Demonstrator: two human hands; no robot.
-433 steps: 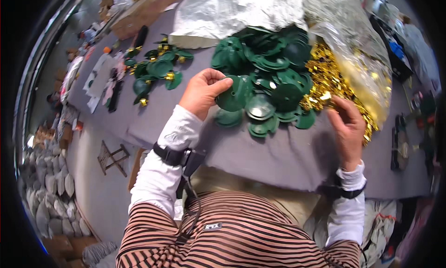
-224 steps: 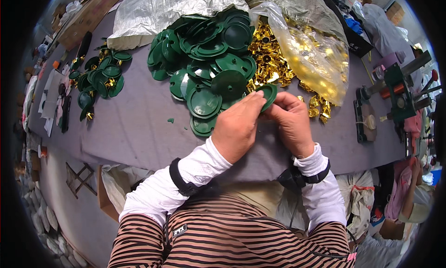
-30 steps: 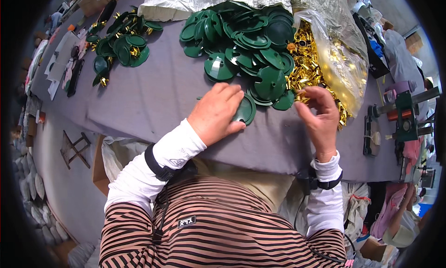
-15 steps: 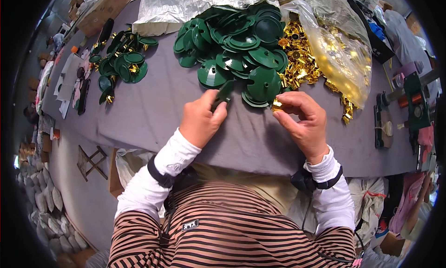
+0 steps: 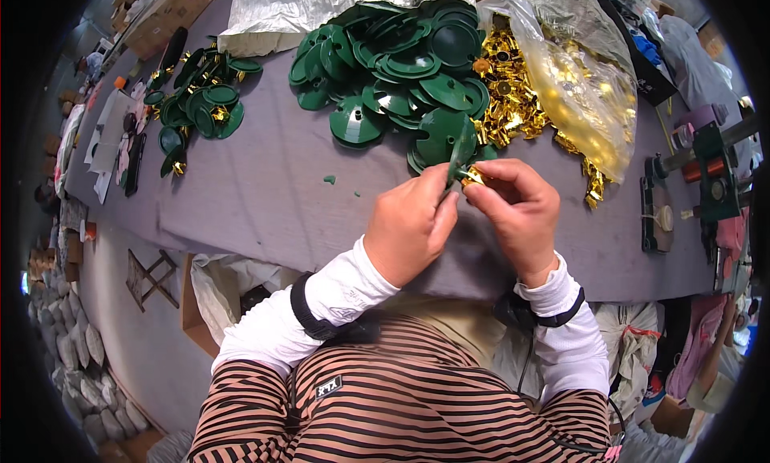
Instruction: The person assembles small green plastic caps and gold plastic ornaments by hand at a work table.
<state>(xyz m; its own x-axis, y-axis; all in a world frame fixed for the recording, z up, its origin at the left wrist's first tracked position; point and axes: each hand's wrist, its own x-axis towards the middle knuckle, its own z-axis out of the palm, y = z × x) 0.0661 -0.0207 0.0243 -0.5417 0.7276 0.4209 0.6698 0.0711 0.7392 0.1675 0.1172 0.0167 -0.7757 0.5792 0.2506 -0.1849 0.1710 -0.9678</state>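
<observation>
My left hand [image 5: 413,222] pinches a green plastic disc [image 5: 459,152], turned edge-on. Against its right face, my right hand [image 5: 517,210] holds a small shiny gold piece [image 5: 473,176] between thumb and fingertips. Disc and gold piece meet or nearly meet; the fingers hide the exact contact. Just beyond my hands lies a heap of green discs [image 5: 357,122], some showing a small central hole or knob. Right of that heap spreads a pile of loose gold pieces [image 5: 513,102].
A clear plastic bag [image 5: 597,102] with gold pieces lies at the right. Far left is a smaller group of green discs with gold pieces [image 5: 196,106]. Small green scraps [image 5: 330,179] dot the grey cloth [image 5: 265,198]. A clamp-like metal tool [image 5: 710,174] stands at the right edge.
My left hand has moved right with the green disc, bringing it to the gold piece in my right hand. Green scraps now show on the cloth where that hand was.
</observation>
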